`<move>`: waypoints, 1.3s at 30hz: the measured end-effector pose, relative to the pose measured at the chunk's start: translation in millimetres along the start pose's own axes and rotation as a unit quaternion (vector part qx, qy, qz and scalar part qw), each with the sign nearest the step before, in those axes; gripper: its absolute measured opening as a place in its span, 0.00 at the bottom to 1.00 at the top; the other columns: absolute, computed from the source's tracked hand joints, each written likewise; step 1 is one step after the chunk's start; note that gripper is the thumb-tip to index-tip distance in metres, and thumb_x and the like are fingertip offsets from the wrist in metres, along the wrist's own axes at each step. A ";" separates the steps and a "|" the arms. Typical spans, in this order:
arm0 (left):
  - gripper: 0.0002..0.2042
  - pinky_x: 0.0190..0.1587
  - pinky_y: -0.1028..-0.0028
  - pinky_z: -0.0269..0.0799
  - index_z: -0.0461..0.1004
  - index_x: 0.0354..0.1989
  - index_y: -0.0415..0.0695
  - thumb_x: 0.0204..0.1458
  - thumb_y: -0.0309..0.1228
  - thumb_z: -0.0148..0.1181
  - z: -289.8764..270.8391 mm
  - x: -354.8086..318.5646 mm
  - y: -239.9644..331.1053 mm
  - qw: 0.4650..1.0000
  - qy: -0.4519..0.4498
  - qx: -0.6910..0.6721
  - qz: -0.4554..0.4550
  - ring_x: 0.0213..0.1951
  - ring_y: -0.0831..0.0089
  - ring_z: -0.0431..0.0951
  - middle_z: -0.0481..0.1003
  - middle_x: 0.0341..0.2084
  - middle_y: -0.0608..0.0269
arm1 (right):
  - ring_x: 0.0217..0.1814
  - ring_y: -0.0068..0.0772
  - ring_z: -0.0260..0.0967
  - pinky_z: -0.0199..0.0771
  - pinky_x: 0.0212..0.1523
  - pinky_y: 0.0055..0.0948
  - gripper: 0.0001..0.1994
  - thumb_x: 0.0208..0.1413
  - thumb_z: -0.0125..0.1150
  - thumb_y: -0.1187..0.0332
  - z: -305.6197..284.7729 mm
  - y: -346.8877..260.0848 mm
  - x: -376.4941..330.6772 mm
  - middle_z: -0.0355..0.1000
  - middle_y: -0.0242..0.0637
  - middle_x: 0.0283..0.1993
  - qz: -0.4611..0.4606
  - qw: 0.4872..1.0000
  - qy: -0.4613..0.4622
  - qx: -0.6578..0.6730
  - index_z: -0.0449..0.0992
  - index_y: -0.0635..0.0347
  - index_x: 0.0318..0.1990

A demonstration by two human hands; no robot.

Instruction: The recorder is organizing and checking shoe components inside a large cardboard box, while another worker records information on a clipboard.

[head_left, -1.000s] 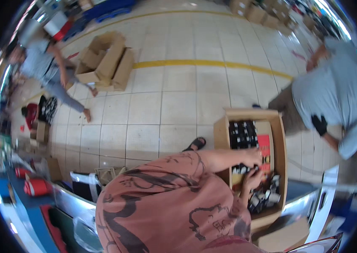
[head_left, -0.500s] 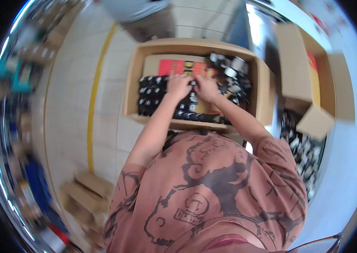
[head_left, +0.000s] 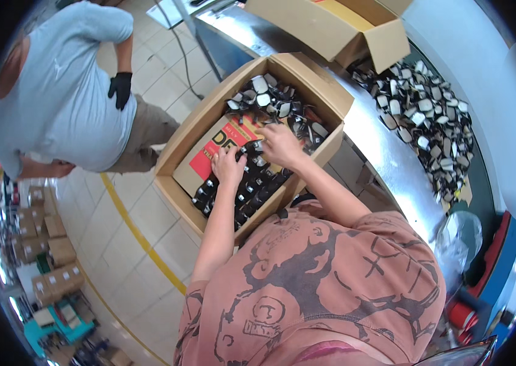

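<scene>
An open cardboard box point(head_left: 171, 186) stands in front of me, tilted in view. In its near part, small black pieces with pale ends point(head_left: 250, 185) are packed in tight rows on a brown cardboard sheet point(head_left: 194, 160) printed red and yellow. My left hand point(head_left: 229, 167) has its fingers curled on a black piece at the far edge of the rows. Just to its right, my right hand point(head_left: 280, 146) is closed, fingertips together at the row's end; what they hold is too small to tell. Loose black pieces with whitish oval faces point(head_left: 262, 85) heap up at the box's far right.
A metal-topped bench point(head_left: 386, 152) runs along the right, bearing a big pile of similar pieces point(head_left: 432, 116), another open carton point(head_left: 307, 27) and a clear plastic bag point(head_left: 458, 235). A person point(head_left: 78, 85) wearing a black glove stands at left. Yellow lines point(head_left: 139, 235) mark the tiled floor.
My view has swung to the right, so the box now looks slanted and more of the bench shows. My hands, close together before, are now a little farther apart over the rows.
</scene>
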State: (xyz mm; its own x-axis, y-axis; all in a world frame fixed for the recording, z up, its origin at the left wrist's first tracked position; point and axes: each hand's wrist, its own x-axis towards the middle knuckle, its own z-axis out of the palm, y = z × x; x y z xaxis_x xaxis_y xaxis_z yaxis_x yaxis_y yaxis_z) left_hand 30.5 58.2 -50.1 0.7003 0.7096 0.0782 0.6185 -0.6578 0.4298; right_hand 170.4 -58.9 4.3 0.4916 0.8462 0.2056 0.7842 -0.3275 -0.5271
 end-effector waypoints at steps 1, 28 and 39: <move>0.13 0.49 0.57 0.62 0.75 0.37 0.53 0.41 0.39 0.62 -1.1 1.1 -1.1 1.000 -0.008 -0.004 -0.005 0.45 0.58 0.67 0.69 0.38 0.60 | 0.46 0.46 0.65 0.66 0.45 0.39 0.16 0.42 0.56 0.73 -7.7 6.5 -5.0 0.68 0.44 0.42 -0.052 0.990 0.127 0.043 0.72 0.55 0.42; 0.15 0.43 0.56 0.66 0.71 0.40 0.47 0.46 0.40 0.54 1.6 -1.8 -6.5 0.997 0.012 0.027 0.065 0.43 0.55 0.68 0.69 0.38 0.56 | 0.67 0.46 0.44 0.45 0.61 0.54 0.17 0.41 0.56 0.72 -20.9 62.2 -38.9 0.54 0.42 0.62 0.238 0.916 0.301 -0.116 0.73 0.53 0.43; 0.16 0.45 0.59 0.66 0.73 0.43 0.48 0.45 0.39 0.54 -0.7 1.5 -8.4 0.999 0.003 0.019 0.044 0.43 0.56 0.68 0.70 0.38 0.57 | 0.42 0.42 0.63 0.64 0.45 0.36 0.10 0.42 0.54 0.73 -48.0 89.4 -29.2 0.70 0.37 0.38 0.140 0.916 0.370 -0.071 0.74 0.56 0.35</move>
State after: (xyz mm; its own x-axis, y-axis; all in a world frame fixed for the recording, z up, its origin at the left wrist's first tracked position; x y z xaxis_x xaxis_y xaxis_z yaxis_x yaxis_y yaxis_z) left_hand 26.1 64.9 -53.0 0.7512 0.6492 0.1194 0.5671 -0.7272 0.3868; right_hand 244.4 -133.1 -9.2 0.7625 0.2211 0.6081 0.6029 -0.5838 -0.5438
